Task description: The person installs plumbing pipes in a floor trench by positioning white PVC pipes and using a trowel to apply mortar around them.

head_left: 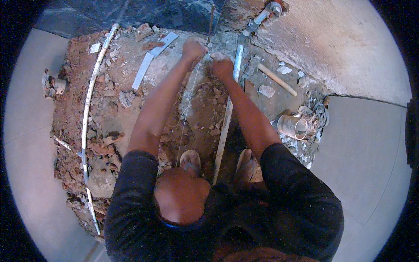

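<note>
String (188, 105), thin and pale, slants from the upper centre of the frame down to a sandalled foot (190, 160) at lower centre. At its upper end the left hand (194, 49) is curled and appears closed on it; the right hand (222, 65), just beside, is curled too, but whether it grips anything cannot be told. A thin dark rod (212, 19) rises above them against a dark marbled panel (131, 15). Judging by its straight run, the string is already drawn out; its upper end looks not yet fixed, though any knot is too small to see. Broken earth (118, 114) lies exposed, with a white pipe (227, 118) near centre and a longer pale pipe (88, 96) down the left. A bent metal strip (143, 71) lies upper left, a wooden handle (277, 79) upper right.
</note>
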`<state>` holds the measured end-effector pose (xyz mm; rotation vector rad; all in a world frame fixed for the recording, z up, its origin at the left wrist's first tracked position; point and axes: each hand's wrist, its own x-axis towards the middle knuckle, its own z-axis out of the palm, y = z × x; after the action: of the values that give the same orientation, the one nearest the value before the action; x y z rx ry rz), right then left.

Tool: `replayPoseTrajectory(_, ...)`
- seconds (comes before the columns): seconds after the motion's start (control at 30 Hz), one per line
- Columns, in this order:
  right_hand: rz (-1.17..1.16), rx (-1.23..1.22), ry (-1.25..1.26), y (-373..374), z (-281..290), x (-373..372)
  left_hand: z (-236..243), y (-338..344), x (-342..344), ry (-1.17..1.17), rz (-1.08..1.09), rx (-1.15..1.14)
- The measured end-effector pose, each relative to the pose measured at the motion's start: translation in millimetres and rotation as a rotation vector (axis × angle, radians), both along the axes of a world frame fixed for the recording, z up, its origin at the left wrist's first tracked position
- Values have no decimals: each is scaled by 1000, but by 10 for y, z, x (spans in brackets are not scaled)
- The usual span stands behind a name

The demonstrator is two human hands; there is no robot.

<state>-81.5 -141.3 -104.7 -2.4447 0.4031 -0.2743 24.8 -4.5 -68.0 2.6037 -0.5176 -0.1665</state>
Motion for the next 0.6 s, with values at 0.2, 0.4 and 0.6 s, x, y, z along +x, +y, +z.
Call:
replayPoseTrajectory(0.2, 187, -374, 9, 3, 246, -116, -101, -23, 153, 515, 114, -489)
replayPoseTrajectory(0.4, 41, -58, -203, -87, 50, -3, -140, -138, 122, 171, 155, -615)
replayPoseTrajectory(0.6, 146, -140, -159, -43, 120, -97, -271, -73, 155, -2, 156, -487)
